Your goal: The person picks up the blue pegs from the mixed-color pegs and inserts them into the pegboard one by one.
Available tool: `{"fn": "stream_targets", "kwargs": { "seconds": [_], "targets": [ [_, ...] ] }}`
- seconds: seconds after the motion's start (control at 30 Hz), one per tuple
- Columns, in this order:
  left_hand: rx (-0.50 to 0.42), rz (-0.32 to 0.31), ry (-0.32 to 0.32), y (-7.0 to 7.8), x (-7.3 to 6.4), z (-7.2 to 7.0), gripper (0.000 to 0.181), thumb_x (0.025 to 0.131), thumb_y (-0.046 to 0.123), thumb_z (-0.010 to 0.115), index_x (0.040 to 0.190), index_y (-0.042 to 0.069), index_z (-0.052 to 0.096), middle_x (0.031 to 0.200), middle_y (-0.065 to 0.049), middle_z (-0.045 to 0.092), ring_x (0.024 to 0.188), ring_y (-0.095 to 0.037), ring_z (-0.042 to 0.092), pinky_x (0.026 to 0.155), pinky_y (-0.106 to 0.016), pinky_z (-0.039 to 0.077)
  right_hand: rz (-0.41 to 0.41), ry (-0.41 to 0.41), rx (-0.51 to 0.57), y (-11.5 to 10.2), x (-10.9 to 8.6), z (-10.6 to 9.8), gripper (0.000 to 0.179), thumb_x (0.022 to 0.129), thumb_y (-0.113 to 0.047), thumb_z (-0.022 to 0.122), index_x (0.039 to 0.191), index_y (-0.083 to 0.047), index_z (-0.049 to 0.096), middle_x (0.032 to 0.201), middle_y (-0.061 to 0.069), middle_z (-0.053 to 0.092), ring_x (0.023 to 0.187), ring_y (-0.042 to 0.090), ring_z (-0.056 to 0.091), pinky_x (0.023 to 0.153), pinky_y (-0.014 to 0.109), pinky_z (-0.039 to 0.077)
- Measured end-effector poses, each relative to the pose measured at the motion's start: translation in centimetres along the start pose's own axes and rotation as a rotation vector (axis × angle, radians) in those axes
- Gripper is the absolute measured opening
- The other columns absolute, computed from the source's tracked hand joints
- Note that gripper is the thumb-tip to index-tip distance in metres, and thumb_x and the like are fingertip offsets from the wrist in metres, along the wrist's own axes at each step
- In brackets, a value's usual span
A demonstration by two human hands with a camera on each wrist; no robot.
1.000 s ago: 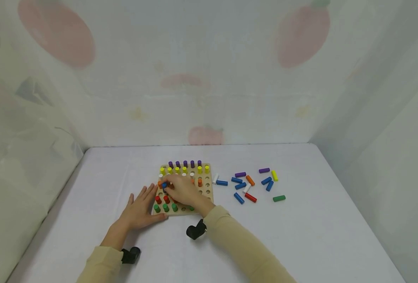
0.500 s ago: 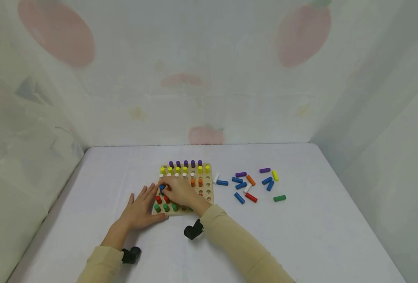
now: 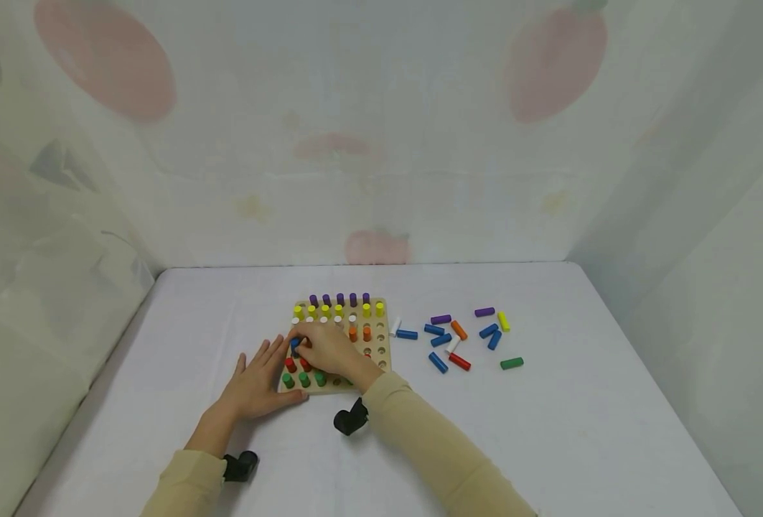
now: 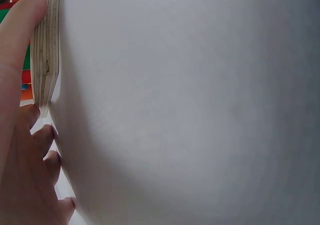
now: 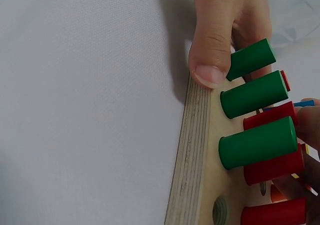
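Note:
My right hand (image 3: 329,350) reaches over a wooden pegboard (image 3: 373,343) and pinches a blue peg (image 3: 295,346) between thumb and fingers. That peg stands upright at the left end of the row between the orange and red pegs; its lower end is hard to see. In the right wrist view the blue peg (image 5: 304,104) shows only in part behind red and green pegs. My left hand (image 3: 252,388) lies with straight fingers along the board's left side, its thumb (image 5: 212,45) against the front edge. Rows of purple, yellow, white, orange, red and green pegs (image 3: 304,379) stand in the board.
Loose pegs lie on the white table right of the board: several blue pegs (image 3: 438,362), a red peg (image 3: 459,361), an orange peg (image 3: 459,329), a green peg (image 3: 512,363) and others. Pale curtains (image 3: 471,158) surround the table at the back and sides.
My right hand has shifted slightly left and toward me, bringing the blue peg down to the left end of its row. In the last half second it barely moves. My left hand stays put.

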State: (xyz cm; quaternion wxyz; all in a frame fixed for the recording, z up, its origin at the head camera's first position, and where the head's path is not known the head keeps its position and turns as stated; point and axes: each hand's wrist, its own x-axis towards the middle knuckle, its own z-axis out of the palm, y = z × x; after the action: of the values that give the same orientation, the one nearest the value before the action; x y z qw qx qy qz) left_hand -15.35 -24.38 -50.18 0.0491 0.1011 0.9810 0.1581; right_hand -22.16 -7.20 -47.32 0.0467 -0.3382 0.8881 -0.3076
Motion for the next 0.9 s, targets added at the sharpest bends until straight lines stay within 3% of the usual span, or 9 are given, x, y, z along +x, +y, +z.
{"fn": "stream_targets", "kwargs": {
  "seconds": [0.9],
  "targets": [
    [-0.003,-0.004,-0.015,-0.1,0.04,0.2,0.11,0.067,0.076,0.056,0.15,0.019,0.011,0.153,-0.012,0.019,0.139,-0.039,0.014,0.103,-0.069,0.002,0.03,-0.004,-0.101,-0.31,0.1,0.08,0.02,0.09,-0.022,0.059,0.11,-0.026,0.064,0.1,-0.011,0.067,0.07,-0.003,0.052,0.059,0.009,0.041]
  ]
}}
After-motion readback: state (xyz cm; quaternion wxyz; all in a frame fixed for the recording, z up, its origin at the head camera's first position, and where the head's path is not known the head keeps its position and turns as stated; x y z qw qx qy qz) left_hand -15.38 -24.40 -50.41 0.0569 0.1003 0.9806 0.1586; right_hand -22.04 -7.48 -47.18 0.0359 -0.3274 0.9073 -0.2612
